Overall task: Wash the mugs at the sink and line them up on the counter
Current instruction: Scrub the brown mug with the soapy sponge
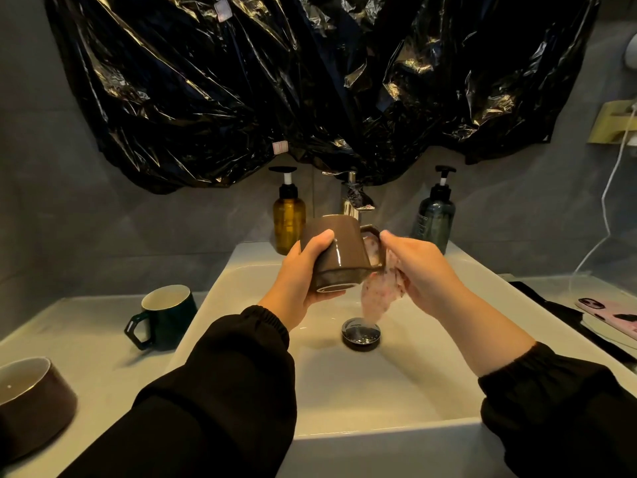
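Note:
Over the white sink point(379, 429) my left hand point(303, 270) grips a brown mug point(339, 253), held upside down with its rim tilted toward me and its handle to the right. My right hand point(424, 270) holds a pink patterned cloth point(379, 294) against the mug's handle, and the cloth hangs down over the basin. A dark green mug point(169, 317) stands upright on the counter point(96, 343) left of the sink. Another dark brown mug point(32, 401) sits at the counter's near left corner.
A chrome drain plug point(361, 334) sits in the basin. The faucet point(355, 198) is behind the mug, flanked by an amber pump bottle point(289, 219) and a dark pump bottle point(435, 219). Black plastic sheeting point(310, 81) covers the wall. A pink phone point(610, 317) lies on the right.

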`<action>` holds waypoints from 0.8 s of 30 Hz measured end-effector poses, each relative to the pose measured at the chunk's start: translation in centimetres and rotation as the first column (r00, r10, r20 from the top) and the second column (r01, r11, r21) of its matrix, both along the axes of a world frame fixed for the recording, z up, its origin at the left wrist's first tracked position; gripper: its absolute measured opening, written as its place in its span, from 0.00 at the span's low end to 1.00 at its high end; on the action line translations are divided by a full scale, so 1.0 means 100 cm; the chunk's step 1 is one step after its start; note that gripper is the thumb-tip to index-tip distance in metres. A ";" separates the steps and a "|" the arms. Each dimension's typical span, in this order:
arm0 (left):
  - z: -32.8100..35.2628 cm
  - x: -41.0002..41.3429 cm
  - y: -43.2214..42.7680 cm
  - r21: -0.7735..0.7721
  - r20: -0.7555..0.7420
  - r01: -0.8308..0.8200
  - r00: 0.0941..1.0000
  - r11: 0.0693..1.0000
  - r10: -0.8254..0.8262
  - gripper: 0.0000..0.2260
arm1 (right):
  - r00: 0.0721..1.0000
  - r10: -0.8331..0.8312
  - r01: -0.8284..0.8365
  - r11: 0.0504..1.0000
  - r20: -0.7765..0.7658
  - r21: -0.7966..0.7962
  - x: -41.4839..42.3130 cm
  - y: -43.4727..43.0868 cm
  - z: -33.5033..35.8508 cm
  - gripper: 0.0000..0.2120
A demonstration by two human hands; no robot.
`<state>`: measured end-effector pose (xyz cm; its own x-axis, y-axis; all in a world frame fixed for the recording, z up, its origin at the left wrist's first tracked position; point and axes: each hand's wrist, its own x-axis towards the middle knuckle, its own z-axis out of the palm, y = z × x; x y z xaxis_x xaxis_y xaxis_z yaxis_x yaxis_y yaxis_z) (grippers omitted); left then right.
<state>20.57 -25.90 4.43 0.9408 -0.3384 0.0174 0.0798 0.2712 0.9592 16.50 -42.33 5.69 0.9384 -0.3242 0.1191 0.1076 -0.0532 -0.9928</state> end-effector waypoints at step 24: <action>-0.006 -0.012 -0.001 -0.348 -0.156 0.283 0.923 0.894 -0.353 0.32 | 0.985 -0.169 0.172 0.948 0.032 -0.267 0.001 -0.001 0.000 0.12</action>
